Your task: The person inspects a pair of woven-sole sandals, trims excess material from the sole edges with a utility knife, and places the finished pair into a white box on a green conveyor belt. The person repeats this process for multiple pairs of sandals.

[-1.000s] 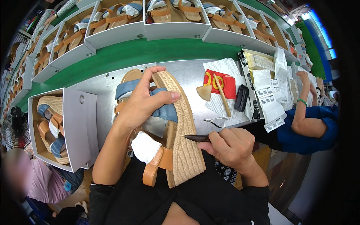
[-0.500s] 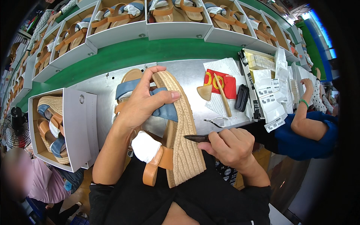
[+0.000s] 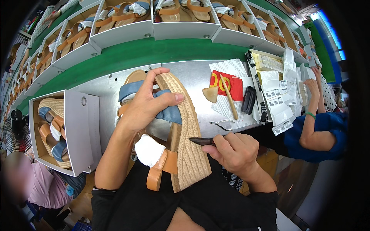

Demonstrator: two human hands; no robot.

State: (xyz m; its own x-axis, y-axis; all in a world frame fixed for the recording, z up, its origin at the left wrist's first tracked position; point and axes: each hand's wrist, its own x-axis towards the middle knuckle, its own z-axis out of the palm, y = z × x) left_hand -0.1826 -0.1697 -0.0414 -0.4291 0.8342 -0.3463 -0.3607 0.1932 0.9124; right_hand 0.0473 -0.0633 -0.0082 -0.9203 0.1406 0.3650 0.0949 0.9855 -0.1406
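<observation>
From the head camera: the left hand [image 3: 148, 104], at ten o'clock, is clamped on a wedge sandal [image 3: 192, 158] held mid-picture, thumb pressed to its braided side! In from four o'clock comes the right hand [image 3: 236, 152], closed around a dark pointed tool [image 3: 204, 141], tip right at the braid! A second sandal [image 3: 133, 77] lies on the metal bench [image 3: 105, 85] at ten, an open shoebox [image 3: 79, 131] at nine, a red cloth [image 3: 237, 88] at two.
</observation>
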